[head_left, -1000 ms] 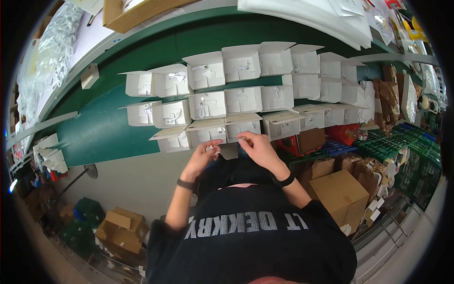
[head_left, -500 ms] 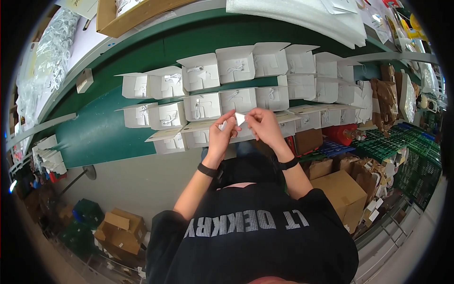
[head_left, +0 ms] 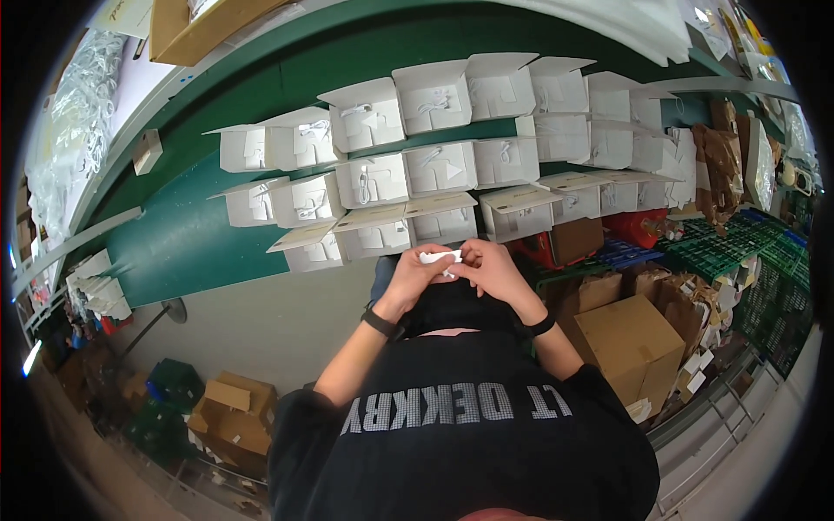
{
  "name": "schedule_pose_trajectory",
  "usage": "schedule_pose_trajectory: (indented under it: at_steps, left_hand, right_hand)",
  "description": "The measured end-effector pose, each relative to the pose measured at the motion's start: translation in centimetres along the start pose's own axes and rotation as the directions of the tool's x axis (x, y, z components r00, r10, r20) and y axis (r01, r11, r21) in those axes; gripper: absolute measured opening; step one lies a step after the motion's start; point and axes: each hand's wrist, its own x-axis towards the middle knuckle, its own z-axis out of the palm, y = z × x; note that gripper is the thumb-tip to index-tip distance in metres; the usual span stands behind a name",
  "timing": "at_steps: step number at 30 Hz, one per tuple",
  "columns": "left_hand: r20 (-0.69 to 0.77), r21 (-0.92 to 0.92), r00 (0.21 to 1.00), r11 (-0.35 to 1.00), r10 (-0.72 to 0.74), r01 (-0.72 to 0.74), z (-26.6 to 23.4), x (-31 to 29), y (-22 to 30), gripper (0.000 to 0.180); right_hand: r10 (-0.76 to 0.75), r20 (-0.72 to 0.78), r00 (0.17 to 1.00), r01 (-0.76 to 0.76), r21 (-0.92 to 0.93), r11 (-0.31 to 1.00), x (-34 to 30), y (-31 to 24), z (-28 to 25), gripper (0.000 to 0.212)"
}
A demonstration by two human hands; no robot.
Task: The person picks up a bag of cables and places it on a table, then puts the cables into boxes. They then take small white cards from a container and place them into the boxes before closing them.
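Note:
Close to my body, just below the front row of boxes, my left hand [head_left: 412,280] and my right hand [head_left: 492,267] are closed together on a small white piece [head_left: 440,257]. It has an uneven edge, and my fingers partly cover it; I cannot make out its kind. Above them, open white boxes stand in three rows, many with a white cable inside. The middle-row box [head_left: 417,186] holds a cable and a white triangular piece [head_left: 453,170]. Nearest my hands is a front-row box [head_left: 443,227] with its flap raised.
The boxes stand on a green table [head_left: 187,247]. Behind it runs a shelf with a cardboard tray [head_left: 178,39] and bubble wrap [head_left: 74,130]. On the right are a red container [head_left: 634,227], green crates [head_left: 723,252] and a large carton [head_left: 632,343]; another carton [head_left: 233,417] stands lower left.
My hands have drawn back from the boxes toward my body. The white piece between them looks different in shape. A white triangular piece now shows in the middle-row box.

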Motion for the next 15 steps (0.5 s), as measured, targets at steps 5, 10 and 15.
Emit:
schedule_pose_trajectory:
  at_steps: [5, 10, 15]
  left_hand:
    - [-0.036, -0.034, 0.999, 0.999, -0.011, 0.01, -1.0, 0.1, -1.3, 0.021]
    - [-0.015, -0.08, 0.999, 0.996, 0.035, -0.036, -3.3, 0.5, -1.3, 0.021]
    - [-0.014, -0.083, 0.998, 0.995, 0.061, -0.062, -5.1, -0.3, -0.6, 0.021]
  right_hand:
    - [0.063, -0.073, 0.995, -0.059, 0.064, 0.996, 0.8, 2.9, 2.2, 0.013]
    - [-0.024, -0.282, 0.959, 0.083, 0.197, 0.977, 2.1, 3.6, 5.2, 0.016]
    - [-0.098, -0.409, 0.907, 0.173, 0.151, 0.973, 2.1, 1.7, 7.4, 0.016]
